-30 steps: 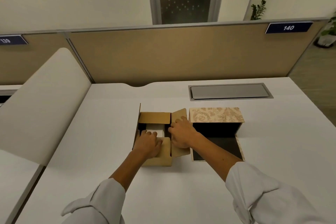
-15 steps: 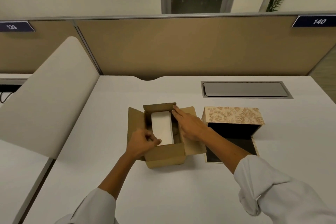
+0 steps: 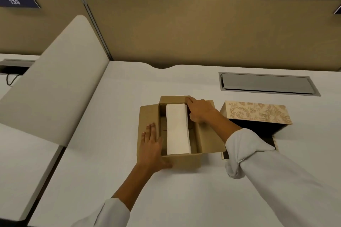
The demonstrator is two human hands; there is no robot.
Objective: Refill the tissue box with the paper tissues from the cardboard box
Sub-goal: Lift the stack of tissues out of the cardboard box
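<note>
Paper tissues [image 3: 178,128], a flat white rectangular stack, lie inside the open brown cardboard box [image 3: 181,159] at frame centre on the smooth white table [image 3: 184,199]. Left hand [image 3: 150,145] presses flat, grip open, on the left flap; right hand [image 3: 200,109], fingers curled, holds nothing. Floral-patterned tissue box [image 3: 257,112] stands open just right.

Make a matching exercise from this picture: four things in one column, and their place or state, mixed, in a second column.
Things:
1. white stack of paper tissues
2. left hand
3. right hand
4. floral-patterned beige tissue box

Places or states:
A. flat on the left flap of the brown cardboard box
B. on the table, right of the cardboard box, its dark inside showing
C. lying inside the cardboard box
D. at the far right rim of the cardboard box

Pairs: 1-C, 2-A, 3-D, 4-B
</note>
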